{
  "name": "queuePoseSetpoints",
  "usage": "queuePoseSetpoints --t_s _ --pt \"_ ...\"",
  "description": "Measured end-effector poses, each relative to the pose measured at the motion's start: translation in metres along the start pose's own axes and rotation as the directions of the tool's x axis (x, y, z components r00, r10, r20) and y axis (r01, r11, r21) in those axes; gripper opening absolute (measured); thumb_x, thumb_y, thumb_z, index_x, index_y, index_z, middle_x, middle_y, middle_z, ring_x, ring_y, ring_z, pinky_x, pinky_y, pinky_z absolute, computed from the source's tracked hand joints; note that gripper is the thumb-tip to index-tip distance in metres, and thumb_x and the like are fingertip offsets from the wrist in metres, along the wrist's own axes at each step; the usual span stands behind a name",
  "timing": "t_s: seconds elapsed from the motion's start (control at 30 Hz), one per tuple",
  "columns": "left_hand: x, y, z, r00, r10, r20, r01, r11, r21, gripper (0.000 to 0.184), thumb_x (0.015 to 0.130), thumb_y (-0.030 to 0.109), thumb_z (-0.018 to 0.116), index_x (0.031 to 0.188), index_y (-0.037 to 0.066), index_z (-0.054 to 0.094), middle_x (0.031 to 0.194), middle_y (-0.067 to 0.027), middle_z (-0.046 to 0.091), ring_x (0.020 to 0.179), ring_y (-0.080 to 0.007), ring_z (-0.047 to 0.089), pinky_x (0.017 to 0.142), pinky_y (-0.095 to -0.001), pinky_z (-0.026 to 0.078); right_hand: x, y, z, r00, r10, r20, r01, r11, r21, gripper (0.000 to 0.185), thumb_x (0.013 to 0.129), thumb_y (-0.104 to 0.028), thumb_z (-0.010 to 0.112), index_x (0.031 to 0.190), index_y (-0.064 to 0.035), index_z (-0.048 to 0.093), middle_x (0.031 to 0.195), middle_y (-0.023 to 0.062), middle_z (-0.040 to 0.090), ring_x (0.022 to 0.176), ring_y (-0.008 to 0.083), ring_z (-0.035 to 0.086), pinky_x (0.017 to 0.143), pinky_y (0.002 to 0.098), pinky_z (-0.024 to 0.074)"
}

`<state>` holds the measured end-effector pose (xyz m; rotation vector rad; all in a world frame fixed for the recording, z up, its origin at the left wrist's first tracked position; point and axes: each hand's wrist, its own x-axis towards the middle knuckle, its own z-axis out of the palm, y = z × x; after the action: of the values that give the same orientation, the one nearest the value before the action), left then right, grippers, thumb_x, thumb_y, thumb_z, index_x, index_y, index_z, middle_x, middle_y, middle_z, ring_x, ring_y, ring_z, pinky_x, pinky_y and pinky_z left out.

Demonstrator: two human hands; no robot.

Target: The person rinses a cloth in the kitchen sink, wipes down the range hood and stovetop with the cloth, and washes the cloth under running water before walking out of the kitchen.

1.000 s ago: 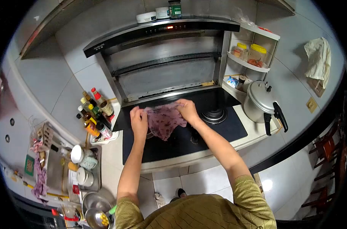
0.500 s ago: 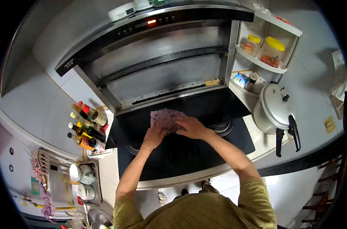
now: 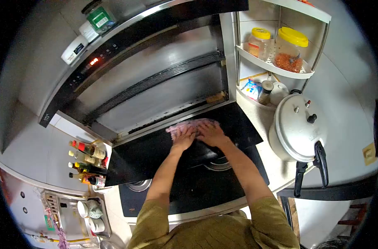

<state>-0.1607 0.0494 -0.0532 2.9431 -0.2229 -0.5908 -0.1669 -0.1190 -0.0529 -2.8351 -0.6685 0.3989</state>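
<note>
Head view shows the left hand (image 3: pixel 183 139) and the right hand (image 3: pixel 210 133) side by side, laid on a pinkish-purple cloth (image 3: pixel 188 123). A second ago that cloth hung in the air, its upper edge pinched between the two hands; half a second ago it was bunched ahead of them over the black panel (image 3: pixel 143 153). Now it lies lower and flatter on that panel, and it has shifted to the right along it, below the metal back of the range hood (image 3: pixel 155 97). Both hands have the fingers spread and stretched forward over the cloth, with neither one pinching it; part of the cloth is hidden under them and its near edge is hard to make out.

The camera has swung too: the hood tilts more steeply, and the pressure cooker (image 3: pixel 299 128) looms larger at the right. Below the forearms, the stove (image 3: pixel 185 195) shows its left burner (image 3: pixel 138 185) more plainly than half a second ago, while the right burner (image 3: pixel 219 165) sits partly behind the right forearm. The bottles (image 3: pixel 87 162) stand grouped left of the panel as before.
</note>
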Motion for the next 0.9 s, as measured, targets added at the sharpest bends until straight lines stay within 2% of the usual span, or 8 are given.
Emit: queuePoseSetpoints --t_s 0.03,0.1,0.2,0.37,0.63,0.7,0.77,0.9 --pt "0.017 0.016 0.01 0.998 0.048 -0.031 -0.049 0.999 -0.025 0.054 0.089 0.05 0.027 0.137 0.027 0.021 0.146 -0.0022 0.009 0.132 -0.0383 0.005 0.102 -0.0569 0.0 -0.005 0.02 0.001 0.999 0.04 -0.02 -0.041 0.998 -0.038 0.062 0.089 -0.051 0.025 0.138 -0.0132 0.02 0.145 0.0061 0.013 0.134 0.0217 0.006 0.107 0.0447 0.0051" --pt "0.051 0.044 0.04 0.955 0.223 -0.195 -0.177 0.957 0.229 0.052 0.089 0.048 0.029 0.136 0.026 0.025 0.144 -0.0026 0.015 0.13 -0.0394 0.011 0.101 -0.0594 0.004 -0.026 0.046 -0.007 0.994 0.113 -0.013 -0.113 0.993 -0.04 0.062 0.089 -0.051 0.025 0.138 -0.0127 0.02 0.145 0.0065 0.012 0.134 0.0221 0.006 0.107 0.0444 0.0047" --pt "0.034 0.102 0.021 0.963 0.254 -0.085 -0.254 0.967 0.016 0.051 0.088 0.047 0.027 0.136 0.027 0.025 0.144 -0.0009 0.016 0.13 -0.0358 0.014 0.102 -0.0563 0.008 -0.076 0.061 -0.035 0.98 0.197 0.031 -0.199 0.978 0.06 0.064 0.089 -0.052 0.025 0.138 -0.0103 0.019 0.145 0.0083 0.01 0.134 0.0231 0.004 0.107 0.0434 0.0029" --pt "-0.005 0.107 0.032 0.863 0.455 -0.219 -0.458 0.888 0.039 0.049 0.088 0.043 0.029 0.133 0.024 0.032 0.142 -0.0014 0.024 0.129 -0.0362 0.018 0.103 -0.0535 0.01 -0.123 0.048 -0.029 0.978 0.206 0.02 -0.206 0.978 0.022 0.07 0.087 -0.056 0.022 0.137 -0.0074 0.019 0.144 0.0101 0.012 0.134 0.0257 0.004 0.107 0.0435 0.0008" --pt "-0.067 0.029 0.025 0.844 0.505 -0.181 -0.52 0.853 -0.046 0.05 0.089 0.043 0.029 0.134 0.021 0.032 0.142 -0.0009 0.024 0.13 -0.0358 0.016 0.106 -0.0462 0.01 -0.118 -0.043 -0.012 0.964 0.252 0.088 -0.248 0.968 -0.049 0.072 0.087 -0.059 0.017 0.138 -0.0093 0.017 0.145 0.0085 0.013 0.134 0.0258 0.004 0.107 0.0436 0.0008" --pt "-0.085 -0.005 0.025 0.852 0.495 -0.172 -0.513 0.854 -0.086 0.051 0.089 0.044 0.028 0.134 0.021 0.031 0.143 -0.0007 0.023 0.131 -0.0351 0.014 0.107 -0.0447 0.009 -0.11 -0.077 -0.004 0.974 0.205 0.09 -0.199 0.977 -0.075 0.071 0.087 -0.059 0.016 0.138 -0.0092 0.017 0.145 0.0099 0.012 0.134 0.0288 0.005 0.106 0.0487 0.002" --pt "-0.106 -0.048 0.023 0.865 0.473 -0.167 -0.491 0.867 -0.087 0.052 0.089 0.047 0.026 0.134 0.021 0.031 0.143 -0.001 0.022 0.132 -0.0345 0.013 0.107 -0.0438 0.007 -0.096 -0.117 0.002 0.968 0.191 0.163 -0.167 0.975 -0.148 0.068 0.088 -0.055 0.019 0.139 -0.0102 0.011 0.145 0.0084 0.008 0.134 0.0266 0.002 0.107 0.0446 0.002" --pt "-0.15 -0.147 0.022 0.9 0.404 -0.164 -0.421 0.903 -0.083 0.054 0.089 0.049 0.026 0.134 0.02 0.031 0.143 -0.0012 0.022 0.132 -0.0337 0.013 0.107 -0.0438 0.005 -0.062 -0.204 0.012 0.976 0.021 0.217 -0.004 0.997 -0.075 0.065 0.089 -0.051 0.023 0.139 -0.0093 0.012 0.145 0.0096 0.009 0.134 0.0287 0.002 0.106 0.0482 0.0"
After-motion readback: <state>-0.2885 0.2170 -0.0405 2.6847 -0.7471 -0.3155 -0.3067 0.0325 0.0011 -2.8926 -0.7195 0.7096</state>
